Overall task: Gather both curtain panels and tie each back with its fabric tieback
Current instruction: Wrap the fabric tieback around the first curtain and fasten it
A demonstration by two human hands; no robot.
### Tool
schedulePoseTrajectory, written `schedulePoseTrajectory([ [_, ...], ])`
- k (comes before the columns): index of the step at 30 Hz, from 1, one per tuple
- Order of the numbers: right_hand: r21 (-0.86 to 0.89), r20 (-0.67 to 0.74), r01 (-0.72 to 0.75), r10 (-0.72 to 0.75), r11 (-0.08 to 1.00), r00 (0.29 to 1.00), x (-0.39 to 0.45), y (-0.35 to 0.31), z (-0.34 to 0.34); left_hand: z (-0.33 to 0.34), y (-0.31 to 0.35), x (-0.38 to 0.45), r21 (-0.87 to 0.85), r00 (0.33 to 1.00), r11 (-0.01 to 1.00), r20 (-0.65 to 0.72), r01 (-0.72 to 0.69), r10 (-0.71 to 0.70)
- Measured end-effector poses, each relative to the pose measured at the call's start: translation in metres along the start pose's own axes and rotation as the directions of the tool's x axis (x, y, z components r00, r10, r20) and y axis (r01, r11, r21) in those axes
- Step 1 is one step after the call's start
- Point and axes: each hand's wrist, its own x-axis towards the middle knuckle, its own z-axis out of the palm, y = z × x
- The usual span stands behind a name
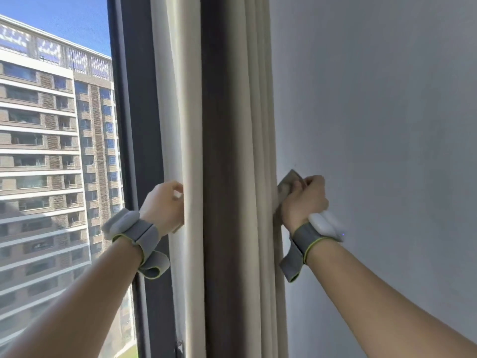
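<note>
We are holding the gathered curtain panel (232,177) against the wall (374,125) beside the window. Our left hand (164,205) is curling around its window-side fold; our right hand (303,200) is gripping the fabric tieback (289,180) at its wall-side edge. The cloth is looking soft, thick and probably heavy, so taking it at this mid-height should be bunching the pleats firmly.

A: Left side: tall window (121,151), dark frame (139,125). Far outside, a multi-storey apartment block (51,140) in full sun, blue sky (64,16) above.

B: Right side: plain pale grey wall (387,112), unlit, cooler in tone than the view outside.
</note>
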Motion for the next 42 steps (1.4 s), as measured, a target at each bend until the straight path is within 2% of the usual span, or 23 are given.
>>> schedulePoseTrajectory([
  [4, 0.042, -0.062, -0.047, 0.049, 0.998, 0.997, 0.008, 0.014, -0.005, -0.011, -0.008, -0.013, 0.096, 0.987, 0.995, -0.162, 0.034, -0.018],
  [7, 0.077, -0.068, -0.015, 0.021, 0.997, 0.997, 0.003, 0.015, -0.006, -0.016, -0.008, -0.024, 0.074, 0.977, 0.996, -0.213, 0.045, -0.028],
  [10, 0.136, -0.02, 0.071, -0.068, 0.988, 0.997, -0.009, 0.009, -0.005, -0.015, -0.003, -0.039, 0.031, 0.975, 0.999, -0.221, 0.016, -0.009],
  [13, 0.198, 0.001, 0.235, -0.24, 0.952, 0.971, -0.027, 0.001, -0.004, -0.014, 0.006, -0.058, 0.014, 0.976, 0.999, -0.212, -0.04, 0.042],
  [19, 0.307, 0.033, 0.525, -0.561, 0.793, 0.827, -0.059, -0.008, 0.003, 0.008, 0.028, -0.085, 0.288, 0.957, 0.949, -0.218, -0.127, 0.194],
  [22, 0.363, 0.027, 0.626, -0.68, 0.69, 0.733, -0.068, -0.009, 0.003, 0.019, 0.027, -0.087, 0.36, 0.95, 0.919, -0.195, -0.163, 0.245],
  [23, 0.362, 0.03, 0.675, -0.731, 0.643, 0.681, -0.07, -0.008, 0.001, 0.021, 0.026, -0.087, 0.371, 0.95, 0.912, -0.183, -0.173, 0.254],
  [26, 0.222, 0.099, 0.844, -0.873, 0.488, 0.478, -0.074, -0.005, -0.003, 0.025, 0.016, -0.084, 0.3, 0.963, 0.938, -0.151, -0.172, 0.225],
  [28, 0.055, 0.128, 0.899, -0.896, 0.435, 0.426, -0.072, -0.003, -0.001, 0.025, 0.008, -0.082, 0.218, 0.981, 0.968, -0.116, -0.128, 0.156],
  [32, -0.164, 0.174, 0.905, -0.892, 0.392, 0.417, -0.063, -0.001, 0.004, 0.008, -0.008, -0.07, 0.099, 0.993, 0.995, -0.114, -0.028, 0.039],
  [34, -0.21, 0.185, 0.898, -0.886, 0.387, 0.425, -0.059, 0.0, 0.004, -0.004, -0.016, -0.067, 0.113, 0.989, 0.994, -0.149, 0.008, 0.009],
  [39, -0.394, 0.205, 0.827, -0.839, 0.401, 0.504, -0.054, -0.001, 0.002, -0.019, -0.035, -0.062, 0.196, 0.977, 0.974, -0.201, 0.118, -0.078],
  [42, -0.468, 0.178, 0.8, -0.846, 0.376, 0.502, -0.053, 0.002, 0.003, -0.021, -0.039, -0.066, 0.186, 0.964, 0.974, -0.254, 0.133, -0.083],
])
